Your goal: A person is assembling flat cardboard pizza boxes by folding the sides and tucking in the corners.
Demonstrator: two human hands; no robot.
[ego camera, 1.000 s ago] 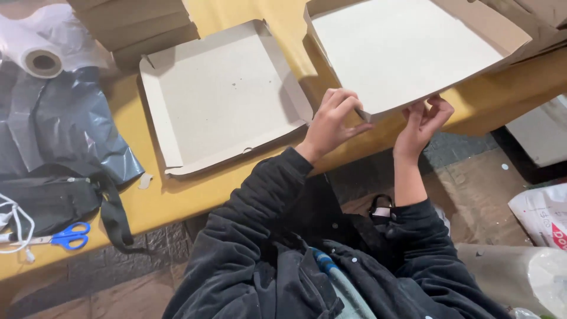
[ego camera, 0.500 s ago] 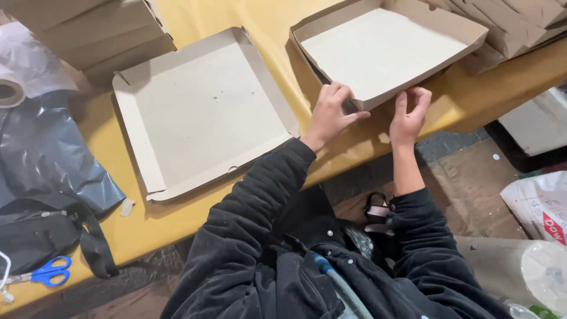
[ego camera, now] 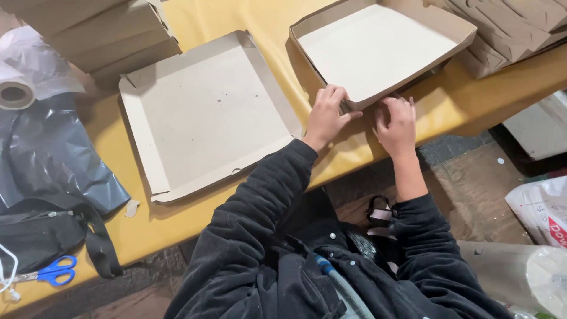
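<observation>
At the tabletop's near edge we press our left hand (ego camera: 326, 116) and right hand (ego camera: 396, 122) against the cardboard box (ego camera: 378, 50), fingers seemingly pinching its front wall

Yellow table (ego camera: 195, 227), cardboard trays (ego camera: 207, 112), scissors (ego camera: 54, 273), grey bag (ego camera: 47, 153)

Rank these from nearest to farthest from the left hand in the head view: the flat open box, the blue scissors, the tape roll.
From the left hand:
1. Flat open box, just to its left on the yellow table.
2. Tape roll, far left edge, upper part.
3. Blue scissors, lower left corner.
The last two are nearly level, so that order is tentative.
</observation>
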